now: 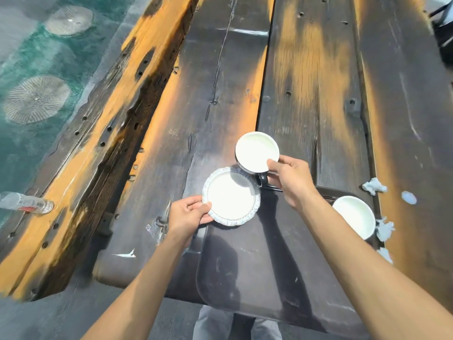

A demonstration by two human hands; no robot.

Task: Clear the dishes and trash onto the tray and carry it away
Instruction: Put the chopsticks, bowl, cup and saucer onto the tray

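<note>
A dark tray (245, 271) lies on the wooden table (210, 99) near its front edge. My left hand (188, 213) grips the near-left rim of a small white saucer (230, 197) with a frilled edge, held above the tray's far-left corner. My right hand (291, 180) pinches the rim of a dark cup (256, 152) with a white inside, just beyond the saucer and above the table. A white bowl (355, 215) rests at the tray's right side. Crumpled white tissues (373, 186) (384, 229) lie on the table next to the bowl.
A clear plastic bottle (27, 203) lies on its side on the orange-and-black bench at the left. A small pale scrap (408, 198) sits on the table at the right. A dark chair part (443, 23) shows at the top right. Teal floor with round patterns is at the left.
</note>
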